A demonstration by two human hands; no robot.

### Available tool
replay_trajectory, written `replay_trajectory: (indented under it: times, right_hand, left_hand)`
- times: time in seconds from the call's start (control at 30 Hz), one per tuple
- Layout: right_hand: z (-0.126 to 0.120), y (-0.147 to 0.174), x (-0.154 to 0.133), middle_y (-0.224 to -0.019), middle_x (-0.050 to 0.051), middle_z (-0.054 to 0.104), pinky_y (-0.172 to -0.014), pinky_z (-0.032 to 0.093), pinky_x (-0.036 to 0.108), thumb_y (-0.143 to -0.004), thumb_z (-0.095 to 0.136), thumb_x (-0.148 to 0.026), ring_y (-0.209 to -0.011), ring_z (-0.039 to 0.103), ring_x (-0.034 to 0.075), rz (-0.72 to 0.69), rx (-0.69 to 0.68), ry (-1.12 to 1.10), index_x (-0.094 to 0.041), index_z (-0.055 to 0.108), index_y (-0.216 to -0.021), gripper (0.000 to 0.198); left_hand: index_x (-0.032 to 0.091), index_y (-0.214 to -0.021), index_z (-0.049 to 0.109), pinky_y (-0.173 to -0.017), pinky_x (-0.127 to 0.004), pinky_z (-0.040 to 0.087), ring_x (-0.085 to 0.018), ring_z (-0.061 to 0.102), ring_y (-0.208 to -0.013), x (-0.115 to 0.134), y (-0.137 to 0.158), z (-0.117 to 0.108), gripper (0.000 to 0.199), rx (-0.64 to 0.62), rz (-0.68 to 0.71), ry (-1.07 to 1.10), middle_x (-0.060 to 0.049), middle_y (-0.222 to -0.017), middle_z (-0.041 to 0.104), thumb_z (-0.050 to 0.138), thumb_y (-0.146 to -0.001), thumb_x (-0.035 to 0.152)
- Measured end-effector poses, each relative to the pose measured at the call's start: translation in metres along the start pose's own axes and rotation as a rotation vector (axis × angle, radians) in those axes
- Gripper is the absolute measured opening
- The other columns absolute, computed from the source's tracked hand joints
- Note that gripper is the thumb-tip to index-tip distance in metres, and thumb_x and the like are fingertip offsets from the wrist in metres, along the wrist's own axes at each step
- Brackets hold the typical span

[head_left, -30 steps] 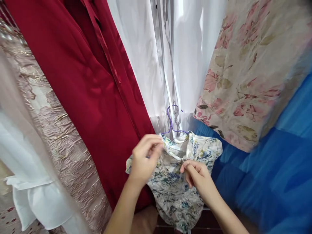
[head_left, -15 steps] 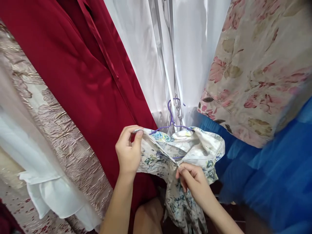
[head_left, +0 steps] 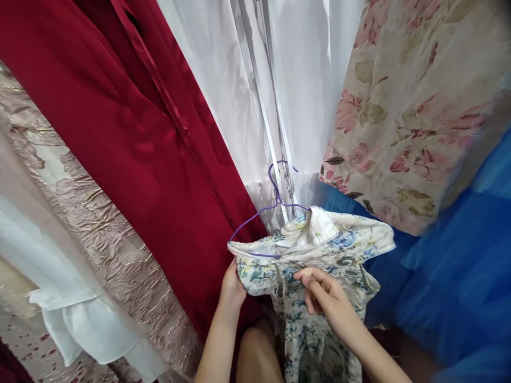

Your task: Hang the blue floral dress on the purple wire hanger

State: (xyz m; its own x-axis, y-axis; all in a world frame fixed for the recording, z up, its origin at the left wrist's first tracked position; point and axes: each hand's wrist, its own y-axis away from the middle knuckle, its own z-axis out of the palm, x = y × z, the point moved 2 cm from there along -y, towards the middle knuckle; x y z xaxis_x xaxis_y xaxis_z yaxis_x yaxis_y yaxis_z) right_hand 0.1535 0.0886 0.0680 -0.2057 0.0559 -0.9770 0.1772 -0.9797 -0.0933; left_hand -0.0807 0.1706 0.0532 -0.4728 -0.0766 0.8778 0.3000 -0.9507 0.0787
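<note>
A white collared garment with blue, green and yellow flowers hangs in front of me on a purple wire hanger. At its left shoulder edge, my left hand holds the cloth, with some fingers hidden behind it. The hanger's left arm shows bare above the neckline, and its end meets the shoulder cloth. My right hand is at the front of the garment, below the collar. Its fingers are curled, with thumb and index finger close together; whether cloth is pinched between them is unclear. The hanger's hook points up, attached to nothing I can make out.
Behind hang a dark red satin garment, white cloth with long straps, and a pink floral garment. Blue tulle hangs at right. Textured pinkish fabric and a white ruffled garment are at left.
My left hand has moved down and right, from the raised opening to the shoulder edge. The neckline has dropped and more of the hanger shows. My right hand has shifted slightly right and down.
</note>
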Motion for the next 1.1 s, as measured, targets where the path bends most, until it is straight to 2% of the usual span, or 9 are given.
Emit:
replay_trajectory:
  times: [0.2,0.37,0.5,0.57,0.67,0.77,0.87,0.97,1.1]
  right_hand:
    - [-0.001,0.008,0.017,-0.061,-0.003,0.063,-0.052,0.031,0.026,-0.094,0.055,-0.047,-0.048,0.040,0.012,0.022,-0.012,-0.004,-0.017,0.049,-0.135,0.051]
    - [-0.007,0.015,0.034,-0.074,0.002,0.068,-0.067,0.046,0.031,-0.092,0.059,-0.045,-0.065,0.058,0.019,0.006,0.011,0.134,-0.016,0.060,-0.126,0.045]
    - [-0.016,0.032,0.027,-0.108,0.006,0.071,-0.095,0.046,0.037,-0.089,0.066,-0.039,-0.106,0.062,0.028,-0.067,-0.044,0.277,-0.023,0.068,-0.115,0.031]
    - [-0.023,0.041,0.015,-0.103,0.006,0.069,-0.095,0.046,0.038,-0.089,0.065,-0.038,-0.104,0.061,0.028,-0.124,-0.054,0.369,-0.023,0.072,-0.095,0.018]
    - [-0.033,0.052,-0.003,-0.090,0.006,0.065,-0.093,0.047,0.038,-0.095,0.057,-0.039,-0.094,0.059,0.027,-0.171,-0.048,0.424,-0.021,0.071,-0.081,0.026]
    - [-0.044,0.065,-0.019,-0.096,0.005,0.067,-0.097,0.048,0.038,-0.098,0.051,-0.040,-0.095,0.061,0.026,-0.152,-0.017,0.289,-0.025,0.070,-0.108,0.026]
    - [-0.063,0.077,-0.035,-0.088,0.004,0.066,-0.076,0.053,0.029,-0.098,0.051,-0.041,-0.081,0.062,0.022,-0.177,0.064,0.307,-0.027,0.070,-0.108,0.025]
    - [-0.092,0.080,-0.055,-0.076,0.003,0.062,-0.056,0.046,0.026,-0.096,0.053,-0.038,-0.064,0.057,0.019,-0.272,0.123,0.491,-0.025,0.071,-0.098,0.022]
    - [-0.137,0.046,-0.082,-0.075,0.003,0.063,-0.059,0.044,0.028,-0.092,0.059,-0.033,-0.066,0.057,0.019,-0.433,0.304,0.664,-0.024,0.069,-0.090,0.014]
  left_hand:
    - [0.013,-0.083,0.067,-0.060,-0.024,0.048,-0.016,0.063,-0.065,-0.032,0.032,0.005,0.027,-0.154,-0.022,-0.184,-0.002,-0.074,0.068,0.081,-0.068,0.030]
    - [0.015,-0.079,0.060,-0.042,-0.019,0.023,-0.005,0.032,-0.042,-0.050,0.078,0.030,0.031,-0.347,0.001,-0.385,0.006,-0.056,0.047,0.067,-0.087,0.044]
    - [0.017,-0.086,0.062,-0.059,-0.023,0.039,-0.012,0.050,-0.061,-0.041,0.117,0.067,0.026,-0.613,0.185,-0.567,0.000,-0.070,0.054,0.054,-0.097,0.040]
    - [0.018,-0.088,0.066,-0.071,-0.026,0.043,-0.016,0.056,-0.077,-0.028,0.128,0.083,0.023,-0.649,0.321,-0.628,-0.003,-0.081,0.057,0.055,-0.097,0.036]
    - [0.020,-0.094,0.066,-0.086,-0.028,0.043,-0.019,0.056,-0.094,-0.016,0.136,0.096,0.018,-0.706,0.383,-0.610,-0.006,-0.100,0.056,0.057,-0.095,0.036]
    - [0.022,-0.115,0.059,-0.090,-0.031,0.045,-0.021,0.057,-0.099,-0.029,0.141,0.094,0.030,-0.887,0.094,-0.503,-0.007,-0.107,0.060,0.056,-0.096,0.044]
    - [0.020,-0.126,0.060,-0.096,-0.036,0.046,-0.026,0.058,-0.109,-0.053,0.145,0.077,0.050,-0.969,-0.116,-0.516,-0.010,-0.116,0.064,0.064,-0.088,0.053]
    - [0.017,-0.117,0.068,-0.091,-0.036,0.049,-0.030,0.060,-0.107,-0.066,0.141,0.057,0.056,-0.872,-0.143,-0.557,-0.012,-0.109,0.068,0.071,-0.080,0.059]
    - [0.018,-0.118,0.069,-0.089,-0.034,0.051,-0.029,0.062,-0.103,-0.053,0.132,0.043,0.053,-0.793,-0.051,-0.624,-0.010,-0.108,0.070,0.071,-0.081,0.056]
